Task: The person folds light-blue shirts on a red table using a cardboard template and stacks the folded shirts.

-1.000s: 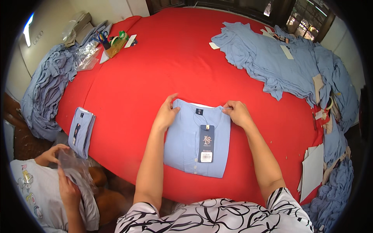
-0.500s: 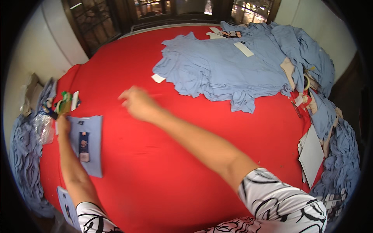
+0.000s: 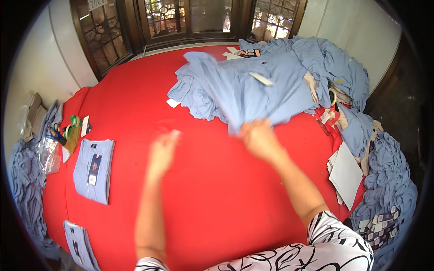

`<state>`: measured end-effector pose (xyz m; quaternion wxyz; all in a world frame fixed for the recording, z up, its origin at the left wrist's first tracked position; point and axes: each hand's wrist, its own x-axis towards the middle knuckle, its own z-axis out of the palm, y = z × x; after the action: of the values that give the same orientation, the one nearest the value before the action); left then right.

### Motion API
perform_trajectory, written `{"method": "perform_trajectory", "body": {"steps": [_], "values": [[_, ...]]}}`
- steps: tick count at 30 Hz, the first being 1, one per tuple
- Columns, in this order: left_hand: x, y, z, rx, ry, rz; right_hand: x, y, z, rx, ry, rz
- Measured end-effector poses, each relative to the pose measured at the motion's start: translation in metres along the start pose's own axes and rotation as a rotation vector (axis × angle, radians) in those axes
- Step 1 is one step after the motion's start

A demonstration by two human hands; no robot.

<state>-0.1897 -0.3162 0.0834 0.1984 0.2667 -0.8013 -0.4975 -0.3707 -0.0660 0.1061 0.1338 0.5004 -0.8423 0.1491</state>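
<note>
The right hand (image 3: 258, 139) reaches forward over the red counter (image 3: 217, 198), forearm stretched out from the patterned sleeve (image 3: 316, 253), and its fingers are closed on the lower edge of a light blue shirt (image 3: 246, 97). That shirt hangs up and away from the fingers, lifted off the front of the heap of blue shirts (image 3: 289, 72) that lies just beyond them.

The left hand (image 3: 162, 151) is raised beside it, a little nearer the body, blurred by motion. Its fingers look loosely spread and hold nothing; they stand apart from the shirt's edge, which lies to their right.

Well to the left of the left fingers lie two folded shirts: one folded blue shirt (image 3: 94, 169) with a dark tag, and a second folded shirt (image 3: 79, 244) nearer the counter's lower edge. To the right of the right fingers, at the counter's rim, sits one stack of white card sheets (image 3: 346, 174).
</note>
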Motion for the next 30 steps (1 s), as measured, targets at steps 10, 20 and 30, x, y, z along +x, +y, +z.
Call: {"method": "perform_trajectory", "body": {"steps": [10,20,30], "values": [[-0.124,0.02,0.088,-0.376,0.033,0.063,-0.122,0.022,0.045,0.306,0.047,0.03],[-0.43,0.0,-0.092,-0.878,0.227,-0.042,-0.336,0.051,-0.116,0.194,-0.848,0.278],[-0.47,-0.028,0.011,0.468,0.595,-0.462,-0.165,-0.038,-0.016,0.551,-0.094,-0.268]]}}
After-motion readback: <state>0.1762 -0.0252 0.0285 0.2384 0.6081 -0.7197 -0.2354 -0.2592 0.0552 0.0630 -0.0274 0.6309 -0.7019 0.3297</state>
